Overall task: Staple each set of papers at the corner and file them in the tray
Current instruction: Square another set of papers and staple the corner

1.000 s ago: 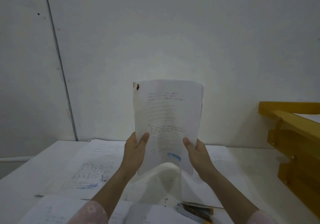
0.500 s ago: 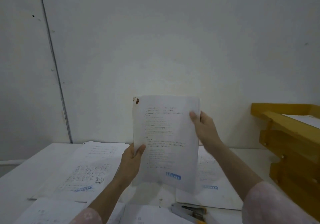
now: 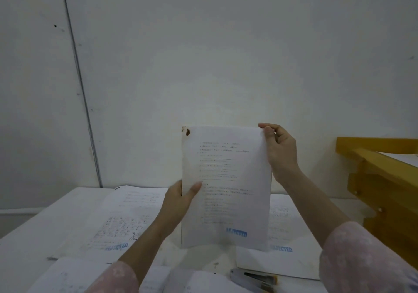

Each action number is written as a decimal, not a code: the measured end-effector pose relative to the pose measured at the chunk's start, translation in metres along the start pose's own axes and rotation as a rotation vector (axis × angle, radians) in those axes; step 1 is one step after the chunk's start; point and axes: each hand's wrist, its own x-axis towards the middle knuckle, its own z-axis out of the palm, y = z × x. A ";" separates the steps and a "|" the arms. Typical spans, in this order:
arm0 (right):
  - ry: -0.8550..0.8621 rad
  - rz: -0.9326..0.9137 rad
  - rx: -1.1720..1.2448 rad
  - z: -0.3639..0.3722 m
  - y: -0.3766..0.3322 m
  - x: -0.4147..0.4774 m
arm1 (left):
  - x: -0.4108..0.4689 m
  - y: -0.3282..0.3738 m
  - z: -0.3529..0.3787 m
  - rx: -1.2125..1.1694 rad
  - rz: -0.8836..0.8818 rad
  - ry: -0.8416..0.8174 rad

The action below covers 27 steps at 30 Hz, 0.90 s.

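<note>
White printed paper set [image 3: 226, 186] with blue "REJECTED" stamp held upright above white counter [image 3: 34, 231]. Left hand [image 3: 178, 200] fingers grasp its left edge; right hand [image 3: 280, 150] pinches its top right corner. Below it, metal stapler [image 3: 253, 279], blurred. Right of it, yellow wooden tray [image 3: 380, 172].

Held sheet [image 3: 226, 186]: thin matt white paper, slightly translucent, rust-brown stain at top left corner, blue ink stamp near bottom. Loose sheets [image 3: 122, 220] on tabletop [image 3: 29, 229]: same matt paper; tabletop itself smooth matt white. Tray [image 3: 382, 179]: wood, yellow-painted, semi-gloss, small metal screw heads. Stapler [image 3: 253, 280]: bare shiny metal. Sleeves [image 3: 362, 258]: soft pink cloth, faint pale print. Wall [image 3: 203, 55]: flat matt white panels.
</note>
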 end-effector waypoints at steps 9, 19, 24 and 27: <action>0.003 -0.080 -0.020 0.003 0.004 0.001 | 0.054 0.087 -0.006 -0.049 0.176 0.137; 0.035 -0.113 -0.126 0.005 0.009 -0.004 | 0.063 0.085 0.005 -0.066 0.220 0.229; -0.142 0.041 -0.127 -0.009 0.035 -0.043 | 0.065 0.081 0.000 -0.075 0.209 0.249; -0.283 0.172 -0.149 -0.024 0.071 -0.079 | 0.066 0.081 -0.002 -0.093 0.203 0.236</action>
